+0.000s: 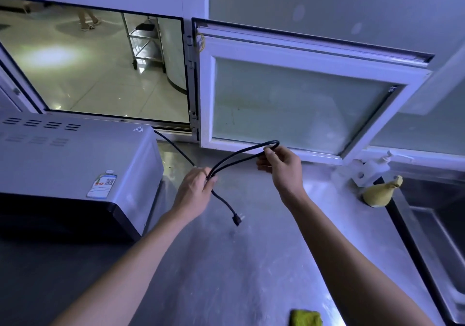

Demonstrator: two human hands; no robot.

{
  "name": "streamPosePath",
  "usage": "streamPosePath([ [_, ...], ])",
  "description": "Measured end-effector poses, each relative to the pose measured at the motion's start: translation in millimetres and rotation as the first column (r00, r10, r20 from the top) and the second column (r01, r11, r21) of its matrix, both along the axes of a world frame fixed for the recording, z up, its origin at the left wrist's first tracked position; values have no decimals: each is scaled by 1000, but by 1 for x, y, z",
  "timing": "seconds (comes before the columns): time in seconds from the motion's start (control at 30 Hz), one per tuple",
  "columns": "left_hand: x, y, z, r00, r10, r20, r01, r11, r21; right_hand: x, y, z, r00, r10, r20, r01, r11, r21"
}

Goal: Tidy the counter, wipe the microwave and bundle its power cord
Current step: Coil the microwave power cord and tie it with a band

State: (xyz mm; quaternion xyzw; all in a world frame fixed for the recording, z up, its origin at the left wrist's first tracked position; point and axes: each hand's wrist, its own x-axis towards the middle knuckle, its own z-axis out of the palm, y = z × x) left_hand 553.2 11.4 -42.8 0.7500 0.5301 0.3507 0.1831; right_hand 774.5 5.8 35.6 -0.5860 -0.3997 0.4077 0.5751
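A silver microwave (75, 164) with a black front stands on the steel counter (226, 262) at the left. Its black power cord (235, 155) runs out from behind it and is folded into a long loop. My left hand (195, 191) grips the two strands of the loop where they meet, just right of the microwave. My right hand (279, 163) pinches the loop's bend farther right and a little higher. The cord's plug (237, 220) hangs free below my left hand, above the counter.
A green sponge (305, 318) lies at the counter's near edge. A yellow cloth bundle (380, 193) and a white pump bottle (372, 168) sit at the back right beside a steel sink (440, 237). An open window sash (302, 99) swings over the counter's back.
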Motion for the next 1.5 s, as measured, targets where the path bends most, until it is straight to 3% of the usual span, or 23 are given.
streamPosePath([
  [0.13, 0, 5, 8, 1000, -6, 18, 7, 998, -63, 14, 2, -11, 999, 10, 39, -7, 996, -87],
  [0.27, 2, 8, 19, 997, 1, 71, 4, 998, -69, 24, -3, -20, 972, 72, 225, -35, 986, -166],
  [0.37, 4, 9, 26, 999, 11, 44, -7, 997, -81, 25, -10, -23, 828, 99, 553, -57, 994, -92],
  [0.43, 4, 9, 29, 1000, -7, 24, 9, 996, -91, 20, -12, -23, 713, 133, 689, -156, 987, -28],
  [0.6, 8, 4, 37, 995, -84, -53, 82, 996, -42, 0, -11, -35, 451, 223, 864, -426, 905, -12],
  [0.7, 11, -1, 43, 990, -121, -71, 119, 992, -37, -7, -10, -42, 375, 219, 901, -471, 882, -18],
  [0.93, 5, -8, 43, 951, -258, -169, 262, 965, 1, -9, -11, -47, 321, 147, 936, -515, 856, 42],
  [1.17, 0, -6, 47, 950, -278, -144, 285, 958, 28, -14, -5, -44, 362, 194, 912, -536, 844, 33],
  [1.37, -2, -6, 51, 976, -206, 70, 210, 976, -54, -23, 2, -35, 469, 193, 862, -497, 864, 77],
  [1.5, -2, 2, 49, 986, -167, 10, 166, 985, 51, -30, 6, -33, 554, 156, 818, -410, 906, 106],
])
